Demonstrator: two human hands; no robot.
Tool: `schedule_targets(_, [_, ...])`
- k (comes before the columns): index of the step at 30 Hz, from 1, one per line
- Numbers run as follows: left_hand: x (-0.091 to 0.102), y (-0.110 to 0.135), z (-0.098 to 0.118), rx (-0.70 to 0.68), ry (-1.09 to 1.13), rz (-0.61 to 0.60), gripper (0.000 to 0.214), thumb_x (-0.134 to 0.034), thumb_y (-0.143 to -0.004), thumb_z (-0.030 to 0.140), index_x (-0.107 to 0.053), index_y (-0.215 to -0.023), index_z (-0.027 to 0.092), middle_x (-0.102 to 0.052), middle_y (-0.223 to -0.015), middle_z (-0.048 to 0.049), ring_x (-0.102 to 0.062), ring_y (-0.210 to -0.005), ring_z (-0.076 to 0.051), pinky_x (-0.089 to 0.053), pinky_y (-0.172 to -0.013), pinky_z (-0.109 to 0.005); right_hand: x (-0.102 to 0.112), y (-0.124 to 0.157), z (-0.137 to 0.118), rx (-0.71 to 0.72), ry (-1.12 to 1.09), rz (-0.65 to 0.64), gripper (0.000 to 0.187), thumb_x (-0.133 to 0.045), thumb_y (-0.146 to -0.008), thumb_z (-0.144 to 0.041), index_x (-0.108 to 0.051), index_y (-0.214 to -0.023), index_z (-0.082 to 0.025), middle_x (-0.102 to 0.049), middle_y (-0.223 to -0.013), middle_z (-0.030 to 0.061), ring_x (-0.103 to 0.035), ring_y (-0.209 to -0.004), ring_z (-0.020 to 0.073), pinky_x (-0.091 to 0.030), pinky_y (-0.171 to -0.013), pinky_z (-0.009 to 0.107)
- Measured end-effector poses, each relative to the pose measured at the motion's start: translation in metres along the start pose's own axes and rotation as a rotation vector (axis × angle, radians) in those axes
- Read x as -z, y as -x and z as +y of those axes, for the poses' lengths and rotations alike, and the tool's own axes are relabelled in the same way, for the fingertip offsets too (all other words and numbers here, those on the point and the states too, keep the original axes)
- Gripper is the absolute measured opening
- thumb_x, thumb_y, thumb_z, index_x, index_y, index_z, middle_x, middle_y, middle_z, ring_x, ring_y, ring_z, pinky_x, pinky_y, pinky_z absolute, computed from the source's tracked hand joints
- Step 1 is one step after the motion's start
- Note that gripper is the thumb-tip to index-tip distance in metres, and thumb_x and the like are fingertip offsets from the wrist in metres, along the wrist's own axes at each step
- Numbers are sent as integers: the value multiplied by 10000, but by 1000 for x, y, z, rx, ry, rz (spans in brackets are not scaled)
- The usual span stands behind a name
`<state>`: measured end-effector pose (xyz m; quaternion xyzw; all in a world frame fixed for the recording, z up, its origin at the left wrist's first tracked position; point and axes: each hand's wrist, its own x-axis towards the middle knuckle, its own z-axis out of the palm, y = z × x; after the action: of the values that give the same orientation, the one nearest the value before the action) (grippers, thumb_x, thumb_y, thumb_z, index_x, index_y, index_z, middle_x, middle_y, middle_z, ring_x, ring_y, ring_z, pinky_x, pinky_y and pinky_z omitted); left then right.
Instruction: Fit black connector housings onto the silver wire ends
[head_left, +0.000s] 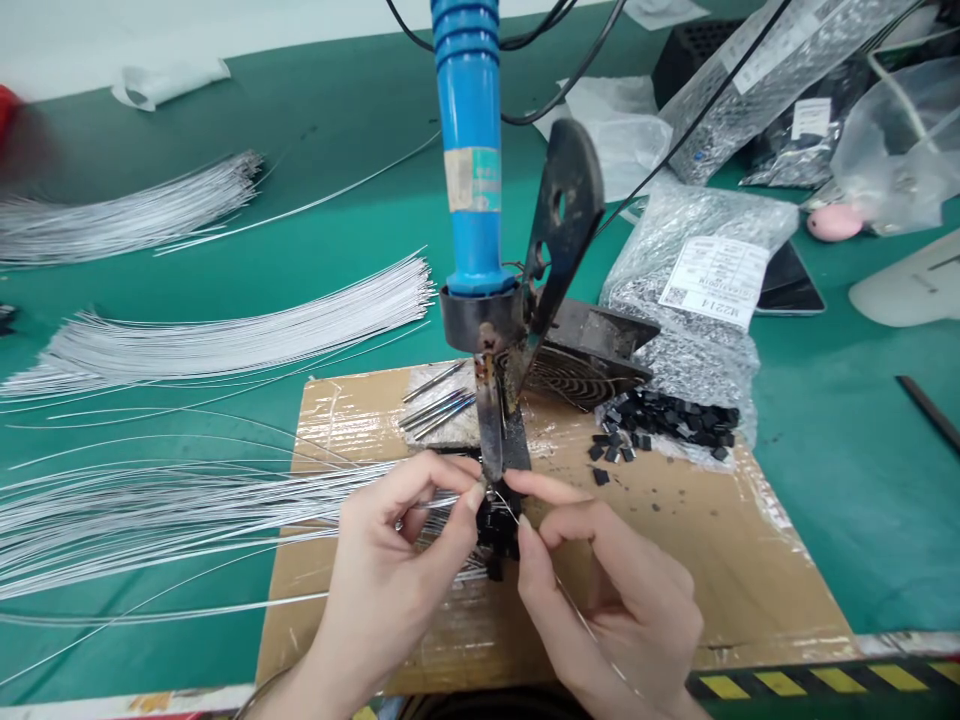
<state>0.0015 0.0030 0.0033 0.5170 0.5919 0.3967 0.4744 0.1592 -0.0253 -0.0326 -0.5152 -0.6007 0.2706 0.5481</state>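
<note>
A blue-handled heating tool that looks like a soldering iron [471, 150] stands tip-down in a dark metal bracket [562, 215]. Just left of its tip [491, 440], my left hand [405, 560] is pinched, thumb against forefinger, on something too small to make out. My right hand [615, 590] grips a thin wire [571, 602] between thumb and fingers. One end of this wire reaches the tip; the other trails down across my palm. Black pieces [497, 530] lie under the tip, partly hidden by my hands.
Bundles of white wires [247, 335] lie to the left on the green mat [360, 210]. Cardboard [675, 560] lies beneath my hands, with metal rods [439, 415] on a pale pad. Small black chips [667, 425], a fan [592, 350] and a bubble-wrap bag [697, 300] sit right.
</note>
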Motion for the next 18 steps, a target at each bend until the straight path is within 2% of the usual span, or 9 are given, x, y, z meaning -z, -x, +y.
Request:
schedule_targets(5, [0,2,0,-14,-7,6,176,-727,-900,81,-760,-795,218,-807,-909,9,-733,-804,-102,-550,-717,-131,0,0,-1,10,-3,15,181,-687,-852,-53,-634,-837,-224,-855,-1022,78,-835,-783,188,-687,-802,271])
schedule_targets(11, [0,1,0,-15,-18,7,181,-722,-898,74,-760,-797,220,-819,-914,8,-743,-805,-103,-555,-718,-130,-2,-1,-1,34,-1,30,197,-695,-848,-32,-652,-850,-224,-853,-1025,79,-836,-826,191,-688,-814,267])
schedule_targets(18, [0,3,1,-15,-16,9,184,-722,-895,72,-753,-795,224,-817,-889,20,-743,-791,-91,-550,-714,-114,4,-5,-6,51,-27,-12,204,-676,-840,-3,-640,-834,-204,-852,-1025,101,-845,-880,203,-683,-846,273])
